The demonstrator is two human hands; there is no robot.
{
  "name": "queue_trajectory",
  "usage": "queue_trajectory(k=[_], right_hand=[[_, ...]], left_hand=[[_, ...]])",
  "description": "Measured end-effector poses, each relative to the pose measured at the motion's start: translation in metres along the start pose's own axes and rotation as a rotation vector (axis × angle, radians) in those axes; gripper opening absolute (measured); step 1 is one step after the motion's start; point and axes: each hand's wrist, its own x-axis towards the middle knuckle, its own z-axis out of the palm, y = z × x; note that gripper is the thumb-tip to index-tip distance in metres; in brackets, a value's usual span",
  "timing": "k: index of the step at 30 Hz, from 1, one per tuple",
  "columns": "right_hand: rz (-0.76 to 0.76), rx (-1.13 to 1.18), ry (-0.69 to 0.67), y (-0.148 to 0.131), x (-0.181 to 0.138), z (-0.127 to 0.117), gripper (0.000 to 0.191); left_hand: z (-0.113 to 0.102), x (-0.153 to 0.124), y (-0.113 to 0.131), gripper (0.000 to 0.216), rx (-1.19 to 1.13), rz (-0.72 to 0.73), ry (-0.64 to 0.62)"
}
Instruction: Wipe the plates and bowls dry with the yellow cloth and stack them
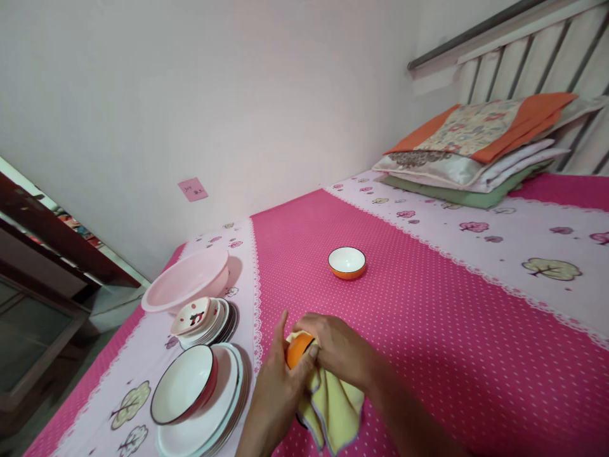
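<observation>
Low in the head view, my left hand (276,382) grips a small orange bowl (297,351) between thumb and fingers. My right hand (333,344) is closed on a yellow cloth (339,406), pressing it against the bowl; the fingertips are hidden. The cloth hangs down below the bowl, and a dark edge of something I cannot make out shows beside it. Farther off, a second small bowl (347,261), orange outside and white inside, stands upright on the pink dotted bedspread (299,254).
To the left, a red bowl with a white inside (183,385) rests tilted on stacked plates (204,438). Behind it stand a stack of small dishes (191,316) and a pink basin (188,279). Folded pillows (480,139) lie at the far right near the headboard (537,57).
</observation>
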Motion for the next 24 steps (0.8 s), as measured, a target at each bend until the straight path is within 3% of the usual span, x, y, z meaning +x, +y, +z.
queue_trajectory(k=[6,12,17,20,24], right_hand=[[0.019,0.177,0.028,0.005,0.002,-0.006,0.032],[0.033,0.54,0.086,0.019,0.007,-0.004,0.045],[-0.017,0.854,0.172,0.025,0.015,0.01,0.032],[0.05,1.081,0.164,0.019,0.017,0.021,0.032],[0.12,1.176,0.166,0.015,0.018,0.029,0.03]], left_hand=[[0.006,-0.006,-0.003,0.093,-0.11,0.04,0.089],[0.009,-0.012,-0.006,0.102,-0.308,0.097,0.222],[0.011,-0.013,-0.001,0.098,-0.406,0.173,0.402],[0.014,-0.014,0.001,0.098,-0.388,0.229,0.512],[0.012,-0.013,-0.002,0.089,-0.379,0.241,0.494]])
